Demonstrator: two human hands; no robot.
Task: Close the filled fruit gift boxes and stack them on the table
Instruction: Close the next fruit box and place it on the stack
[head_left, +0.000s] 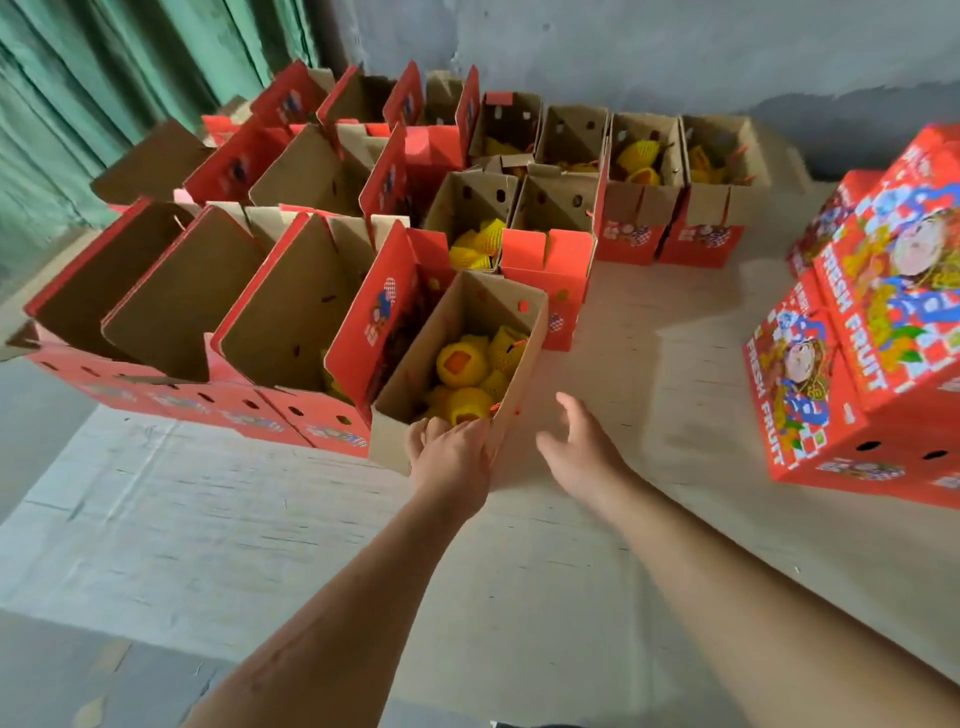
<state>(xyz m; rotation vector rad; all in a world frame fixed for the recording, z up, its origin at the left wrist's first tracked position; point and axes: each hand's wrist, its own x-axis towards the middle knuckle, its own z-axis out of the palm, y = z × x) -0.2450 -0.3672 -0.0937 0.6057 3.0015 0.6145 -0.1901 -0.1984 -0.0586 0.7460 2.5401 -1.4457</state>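
At the near edge of the table (649, 364), an open fruit box (470, 332) stands a little apart from the rows behind it, its brown inside showing and its red flap (382, 312) raised on the left. Fruit (462, 364) wrapped in yellow foam netting lies in the bottom of it. The left hand (451, 457) rests on the near end of this box, fingers hooked over the top edge of the cardboard and holding it. The right hand (582, 447) hovers just beside the box's right wall, fingers spread and relaxed, holding nothing and not touching the cardboard as far as can be seen. To the left stands a row of open boxes (171, 312) with their lids up; what most of them hold is hidden by the flaps. Further back are more open boxes (639, 176), several showing the same yellow-netted fruit. On the right side of the table, well apart from the hands, closed boxes (852, 364) printed with "FRESH FRUIT" are stacked on one another. A green curtain (104, 78) hangs behind the rows on the left, and a grey wall (675, 52) runs behind the table.
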